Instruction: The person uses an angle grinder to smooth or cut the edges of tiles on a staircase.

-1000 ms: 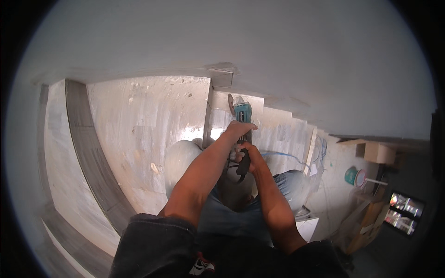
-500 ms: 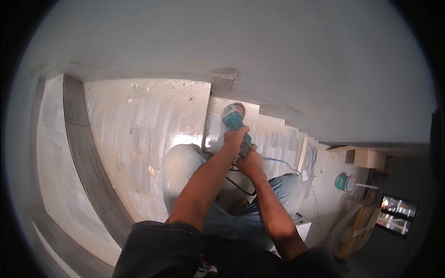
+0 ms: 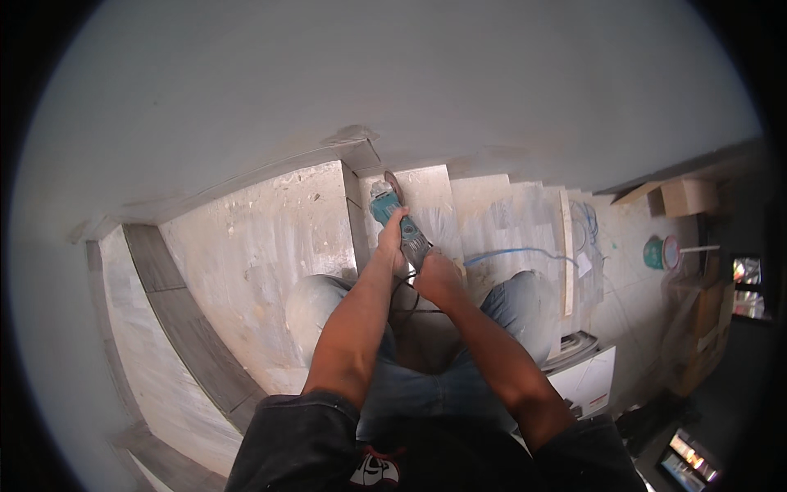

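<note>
A teal angle grinder point(image 3: 398, 223) points away from me, its disc point(image 3: 394, 187) seen nearly edge-on close to the wall, beside the end of a grey tiled stair edge point(image 3: 354, 209). Whether the disc touches the wall or tile I cannot tell. My left hand point(image 3: 393, 239) is wrapped round the front part of the grinder body. Round the rear end of the handle closes my right hand point(image 3: 438, 279). A black cord point(image 3: 400, 289) hangs from the tool between my knees.
Dusty stair treads point(image 3: 270, 221) run left and right along a grey wall point(image 3: 459, 82). To the right lie a blue cable point(image 3: 516, 251), a pale strip point(image 3: 566, 254) and a white box point(image 3: 584, 381). Further off are a green bucket point(image 3: 653, 252) and a cardboard box point(image 3: 689, 198).
The grinder has turned, so its disc now shows more edge-on and sits nearer the grey tiled stair edge. Both hands keep their grip. The whole view has tilted and shifted.
</note>
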{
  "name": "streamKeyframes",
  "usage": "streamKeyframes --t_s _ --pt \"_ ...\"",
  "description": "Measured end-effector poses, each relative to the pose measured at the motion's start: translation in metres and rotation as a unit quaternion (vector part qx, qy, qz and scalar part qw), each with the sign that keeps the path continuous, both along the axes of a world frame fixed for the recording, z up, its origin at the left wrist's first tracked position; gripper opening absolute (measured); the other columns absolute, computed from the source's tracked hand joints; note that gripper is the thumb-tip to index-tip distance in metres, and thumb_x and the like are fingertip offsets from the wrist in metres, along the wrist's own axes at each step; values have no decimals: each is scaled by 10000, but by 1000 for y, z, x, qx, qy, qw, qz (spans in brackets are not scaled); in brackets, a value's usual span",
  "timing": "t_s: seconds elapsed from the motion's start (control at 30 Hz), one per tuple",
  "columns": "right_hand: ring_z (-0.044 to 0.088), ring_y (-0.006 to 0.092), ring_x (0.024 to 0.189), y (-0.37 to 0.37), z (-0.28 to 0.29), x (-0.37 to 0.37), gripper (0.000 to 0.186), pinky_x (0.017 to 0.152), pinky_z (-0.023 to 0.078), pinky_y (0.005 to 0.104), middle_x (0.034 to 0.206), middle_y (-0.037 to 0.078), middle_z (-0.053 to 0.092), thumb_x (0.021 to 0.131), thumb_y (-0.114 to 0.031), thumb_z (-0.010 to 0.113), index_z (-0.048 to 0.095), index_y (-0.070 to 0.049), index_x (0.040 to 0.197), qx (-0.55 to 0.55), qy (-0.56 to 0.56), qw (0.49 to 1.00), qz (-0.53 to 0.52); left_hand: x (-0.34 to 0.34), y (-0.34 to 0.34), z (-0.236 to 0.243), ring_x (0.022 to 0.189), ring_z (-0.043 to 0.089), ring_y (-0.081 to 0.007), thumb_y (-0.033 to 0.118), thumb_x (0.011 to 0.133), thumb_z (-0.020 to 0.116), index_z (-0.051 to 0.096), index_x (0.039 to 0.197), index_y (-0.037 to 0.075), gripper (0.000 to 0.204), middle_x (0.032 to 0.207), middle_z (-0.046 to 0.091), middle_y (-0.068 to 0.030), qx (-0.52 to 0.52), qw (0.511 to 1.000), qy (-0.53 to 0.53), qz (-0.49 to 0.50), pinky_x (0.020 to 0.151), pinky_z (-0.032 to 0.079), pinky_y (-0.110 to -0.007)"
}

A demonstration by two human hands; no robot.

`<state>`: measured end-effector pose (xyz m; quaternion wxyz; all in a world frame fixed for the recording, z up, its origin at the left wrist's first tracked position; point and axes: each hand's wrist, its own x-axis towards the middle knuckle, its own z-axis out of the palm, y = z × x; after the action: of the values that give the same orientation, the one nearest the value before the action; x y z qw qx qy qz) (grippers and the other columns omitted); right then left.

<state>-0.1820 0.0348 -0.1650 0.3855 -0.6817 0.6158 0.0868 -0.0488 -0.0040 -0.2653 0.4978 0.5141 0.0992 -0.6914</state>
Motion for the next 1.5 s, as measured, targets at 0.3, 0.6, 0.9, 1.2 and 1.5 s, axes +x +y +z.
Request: streamKeyframes --t_s 0.3,0.6,0.9,1.2,1.5 --pt "627 356 1130 -2 3 15 602 954 502 426 1194 234 630 790 -165 723 380 55 1233 97 1 995 -8 28 3 -8 706 637 -243 260 816 695 563 1014 72 304 840 627 -89 -11 996 -3 -90 681 569 -392" --pt "600 407 1142 12 -21 25 594 966 490 470 1166 263 633 811 -180 720 368 40 1236 141 -86 981 -106 41 6 -8 716 639 -244 301 795 703 576 1014 49 357 823 633 -90 2 989 -42 -143 690 563 -396" --pt "612 400 1126 21 -43 38 531 951 496 467 1137 256 651 833 -123 677 367 20 1240 139 -114 976 -126 56 6 -12 772 655 -254 308 794 698 579 1029 11 396 878 648 -115 19 982 -73 -175 745 564 -389" --pt "636 408 1079 30 -62 52 449 914 511 488 1074 255 671 836 -105 656 389 -5 1182 120 -121 973 -157 66 6 -25 770 653 -254 320 791 692 596 1015 3 401 859 645 -121 23 979 -88 -184 745 560 -380" --pt "647 400 1058 33 -67 52 417 899 523 476 1065 257 669 850 -91 641 409 13 1181 95 -120 976 -153 59 5 -19 773 654 -255 324 780 700 594 1031 0 424 872 646 -125 25 975 -109 -190 741 561 -369"
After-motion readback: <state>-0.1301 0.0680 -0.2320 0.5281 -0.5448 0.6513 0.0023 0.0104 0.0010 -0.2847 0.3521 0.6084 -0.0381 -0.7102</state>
